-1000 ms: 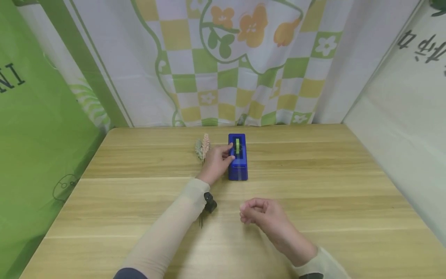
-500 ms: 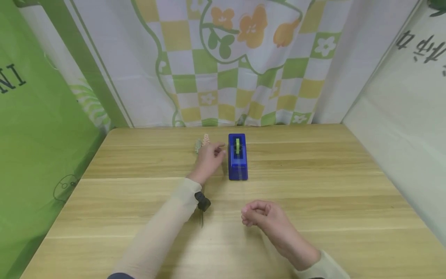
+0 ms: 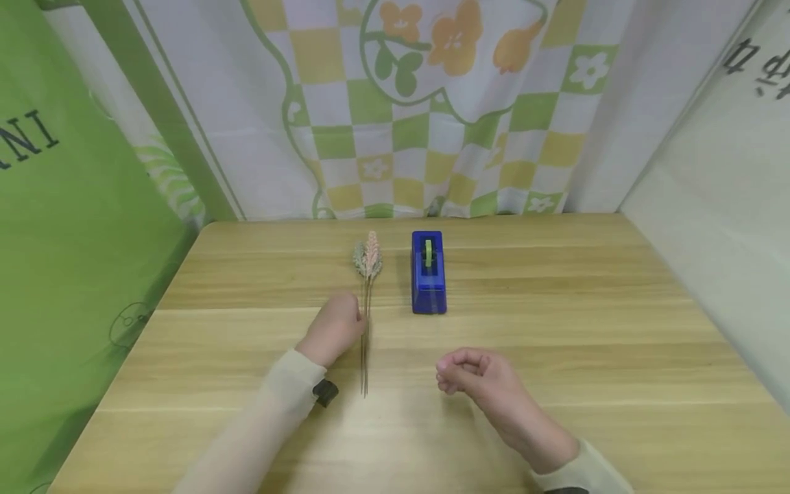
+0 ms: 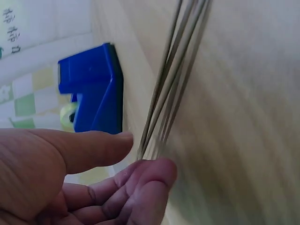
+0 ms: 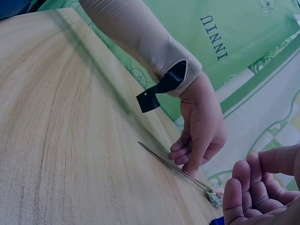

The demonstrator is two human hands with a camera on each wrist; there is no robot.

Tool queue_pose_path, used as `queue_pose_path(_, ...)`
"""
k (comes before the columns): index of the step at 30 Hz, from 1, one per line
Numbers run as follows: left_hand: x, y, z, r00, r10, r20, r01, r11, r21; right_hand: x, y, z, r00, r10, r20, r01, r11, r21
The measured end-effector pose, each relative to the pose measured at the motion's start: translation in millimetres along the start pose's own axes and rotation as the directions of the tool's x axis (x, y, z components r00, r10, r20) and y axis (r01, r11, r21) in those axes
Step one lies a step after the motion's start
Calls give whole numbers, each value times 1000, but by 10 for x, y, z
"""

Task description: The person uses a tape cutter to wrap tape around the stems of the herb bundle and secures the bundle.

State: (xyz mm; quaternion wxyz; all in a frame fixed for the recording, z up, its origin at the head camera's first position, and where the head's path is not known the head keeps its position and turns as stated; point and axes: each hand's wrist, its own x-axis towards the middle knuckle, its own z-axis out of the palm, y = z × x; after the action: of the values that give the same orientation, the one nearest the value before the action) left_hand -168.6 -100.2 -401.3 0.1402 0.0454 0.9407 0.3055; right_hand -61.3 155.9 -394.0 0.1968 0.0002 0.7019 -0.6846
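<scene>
Artificial flowers (image 3: pixel 372 255) with pink and grey-green heads lie on the table, their thin stems (image 4: pixel 164 79) running toward the front edge. My left hand (image 3: pixel 335 328) is at these stems. In the left wrist view its thumb stands apart from the bent fingers, and the stems pass behind a fingertip. A blue tape dispenser (image 3: pixel 428 291) with a yellow-green roll stands to the right of the flowers. In front of the dispenser, my right hand (image 3: pixel 487 384) hovers with curled fingers, thumb and index fingertips together. Whether something thin and clear is between them cannot be made out.
The wooden table (image 3: pixel 555 302) stretches out on both sides of the flowers and dispenser. A checked curtain (image 3: pixel 407 158) hangs along the far edge. Green fabric (image 3: pixel 80 226) flanks the left side, white fabric (image 3: pixel 728 206) the right.
My left hand has let go of the tape dispenser and moved left and toward me, down to the flower stems. The right hand has stayed nearly still. The head view has shifted slightly.
</scene>
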Motion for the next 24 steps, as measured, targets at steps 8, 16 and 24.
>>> queue_pose_path(8,21,24,103,1000,16,3,-17,998,53,13,-6,-5,1000,6,-7,-6,1000,-10)
queue_pose_path(16,35,4,144,1000,6,-7,-5,1000,30,8,20,10,1000,14,-16,-14,1000,13)
queue_pose_path(24,-64,-60,41,998,-17,-55,15,999,-37,2,20,10,1000,7,-8,-7,1000,1)
